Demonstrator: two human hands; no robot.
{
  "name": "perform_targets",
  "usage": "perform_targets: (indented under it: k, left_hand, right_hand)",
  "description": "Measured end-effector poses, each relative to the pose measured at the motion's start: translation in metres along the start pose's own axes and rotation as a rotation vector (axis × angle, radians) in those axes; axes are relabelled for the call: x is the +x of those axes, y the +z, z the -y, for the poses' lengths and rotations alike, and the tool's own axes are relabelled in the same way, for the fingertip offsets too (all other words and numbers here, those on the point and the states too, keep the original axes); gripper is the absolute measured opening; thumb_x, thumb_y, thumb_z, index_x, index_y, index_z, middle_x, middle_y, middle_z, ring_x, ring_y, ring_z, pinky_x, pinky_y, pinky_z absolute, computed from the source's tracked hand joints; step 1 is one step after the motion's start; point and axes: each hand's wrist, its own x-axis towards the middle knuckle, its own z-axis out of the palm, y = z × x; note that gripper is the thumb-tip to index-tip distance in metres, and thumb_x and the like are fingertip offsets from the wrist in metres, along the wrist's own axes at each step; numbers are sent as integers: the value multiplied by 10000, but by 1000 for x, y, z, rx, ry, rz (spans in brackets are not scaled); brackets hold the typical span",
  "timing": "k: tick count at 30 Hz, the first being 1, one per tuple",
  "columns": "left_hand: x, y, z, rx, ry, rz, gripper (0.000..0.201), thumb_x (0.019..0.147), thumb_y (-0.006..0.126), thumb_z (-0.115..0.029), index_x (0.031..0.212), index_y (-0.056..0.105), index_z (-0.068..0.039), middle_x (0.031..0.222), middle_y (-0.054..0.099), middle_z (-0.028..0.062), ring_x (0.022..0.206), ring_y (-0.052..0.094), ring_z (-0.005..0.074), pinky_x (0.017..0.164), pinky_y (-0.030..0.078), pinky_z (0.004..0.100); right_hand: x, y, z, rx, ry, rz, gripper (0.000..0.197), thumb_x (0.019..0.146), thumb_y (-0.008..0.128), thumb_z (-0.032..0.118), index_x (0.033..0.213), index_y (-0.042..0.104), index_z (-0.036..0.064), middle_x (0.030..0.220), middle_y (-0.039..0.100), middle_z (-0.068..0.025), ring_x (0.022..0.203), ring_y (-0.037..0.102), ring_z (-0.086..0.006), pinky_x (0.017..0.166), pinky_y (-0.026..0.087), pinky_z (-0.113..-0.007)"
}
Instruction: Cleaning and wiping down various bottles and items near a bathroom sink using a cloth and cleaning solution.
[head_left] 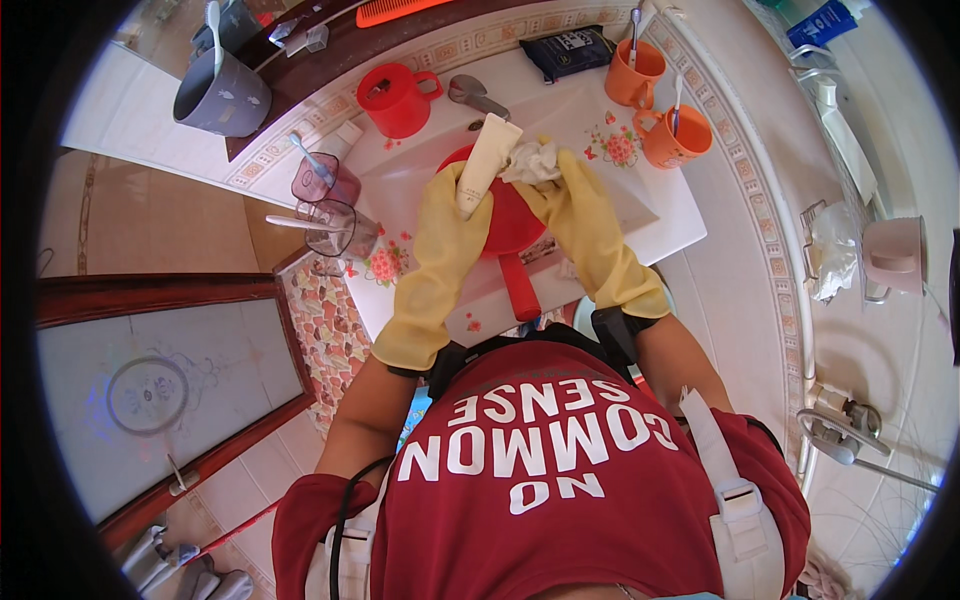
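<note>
A yellow rubber glove covers my left hand [455,225], which is closed around a cream-coloured squeeze tube [487,158] tilted over the sink. My right hand [575,200], in a matching glove, grips a crumpled white wad [533,163], tissue or cloth, right beside the tube. Under both hands a red dipper [512,225] lies in the white sink [630,190], its handle toward me. The fingertips of both hands are partly hidden by what they hold.
Behind the sink stand a red mug [398,100], a faucet [474,95] and a dark packet [568,52]. Orange mugs [677,138] with toothbrushes are at the right. Clear cups [328,182] stand at the left, below a grey cup [222,100] on the ledge.
</note>
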Motion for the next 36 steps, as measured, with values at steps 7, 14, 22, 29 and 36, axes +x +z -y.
perform_targets:
  k: [7,14,22,29,36]
  left_hand:
    - [0,0,-6,-30,11,-32,345,848,742,-113,1171,650,-35,1097,669,182,1039,620,394,903,492,473]
    - [-2,1,-11,17,81,-70,334,864,751,-123,1172,651,-41,1081,672,178,1000,631,388,877,499,464]
    - [0,-5,-15,-88,-3,40,362,916,718,-168,1237,638,-23,1049,700,148,920,659,311,827,522,420]
    - [4,-20,-32,-546,-376,356,352,980,681,-270,1231,646,-27,897,693,34,745,604,88,685,474,249]
    - [4,-24,-36,-615,-410,426,392,991,641,-306,1244,648,-6,885,702,47,729,600,88,676,468,250]
  right_hand:
    - [2,-8,-4,196,11,36,370,1107,482,342,1285,564,29,1346,625,-134,1262,624,-284,1107,509,-468]
    - [0,-2,-3,246,83,-12,370,1105,483,345,1295,567,39,1355,630,-117,1272,619,-261,1089,519,-443]
    - [4,-4,4,119,112,-40,472,1078,533,397,1416,535,67,1314,656,-71,1164,637,-184,907,514,-324]
    - [1,-1,13,47,130,2,501,1079,514,428,1436,533,76,1294,652,-44,1098,606,-142,847,464,-299]
    - [3,-1,11,110,142,12,525,1088,494,422,1464,504,56,1319,642,-58,1128,601,-151,861,463,-312]
